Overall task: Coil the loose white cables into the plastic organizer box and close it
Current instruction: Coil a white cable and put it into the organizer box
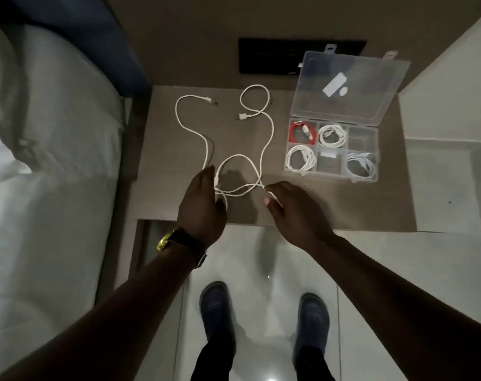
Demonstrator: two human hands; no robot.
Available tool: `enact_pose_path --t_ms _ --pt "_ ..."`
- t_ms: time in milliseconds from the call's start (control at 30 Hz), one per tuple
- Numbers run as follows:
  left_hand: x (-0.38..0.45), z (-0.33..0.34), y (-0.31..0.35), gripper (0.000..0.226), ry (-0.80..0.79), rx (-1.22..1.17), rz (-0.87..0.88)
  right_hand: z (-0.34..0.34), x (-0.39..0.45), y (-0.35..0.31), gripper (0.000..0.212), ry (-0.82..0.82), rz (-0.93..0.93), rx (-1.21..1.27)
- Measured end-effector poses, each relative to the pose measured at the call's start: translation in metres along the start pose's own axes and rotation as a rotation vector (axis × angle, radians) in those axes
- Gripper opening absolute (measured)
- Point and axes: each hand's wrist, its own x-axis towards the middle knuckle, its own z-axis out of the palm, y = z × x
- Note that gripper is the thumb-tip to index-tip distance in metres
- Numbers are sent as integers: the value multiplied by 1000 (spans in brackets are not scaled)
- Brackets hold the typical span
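Note:
Loose white cables [269,127] sprawl in loops across the brown tabletop [330,204]. My left hand [203,202] holds a strand of cable near the table's front edge. My right hand [291,207] pinches the cable about a hand's width to the right. The clear plastic organizer box [333,176] stands open at the right, its lid [371,78] tilted back. Its compartments hold a red coiled cable [302,132] and three white coils [332,135]; two compartments look nearly bare.
A bed with white sheets [41,160] runs along the left. A black panel [269,56] sits on the wall behind the table. A pale ledge [448,171] lies to the right. My feet in dark shoes [217,309] stand on light tiles.

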Motion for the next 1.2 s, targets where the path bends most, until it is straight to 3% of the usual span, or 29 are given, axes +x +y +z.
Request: enact_pose_path --t_ms 200,300,400,567,667,767,833,900,1000,1200 --pt "-2 7 -54 16 104 -85 -436 32 22 -28 19 -57 -61 -4" --pt "0 19 -66 16 -2 -111 -570 41 33 -33 21 -76 -59 20" --pt "2 26 -69 14 -37 -121 -585 50 36 -34 21 -77 -64 25" --pt "5 33 -72 19 84 -98 -532 58 34 -26 15 -45 -45 47" --pt "10 45 -65 25 -75 -83 -550 64 33 -25 12 -77 -39 51" --pt "17 45 -58 18 -57 -130 -584 70 33 -28 15 -110 -33 86" --pt "16 39 -49 12 -3 -324 -585 67 35 -33 20 -62 -32 128" --pt "8 27 -37 9 -2 -719 -613 61 38 -39 25 -16 -81 214" --pt "-2 8 -23 12 -48 -1187 -600 46 41 -46 15 -66 -62 288" --pt "3 -23 -12 25 -70 -1509 -594 14 42 -47 15 -331 -52 419"
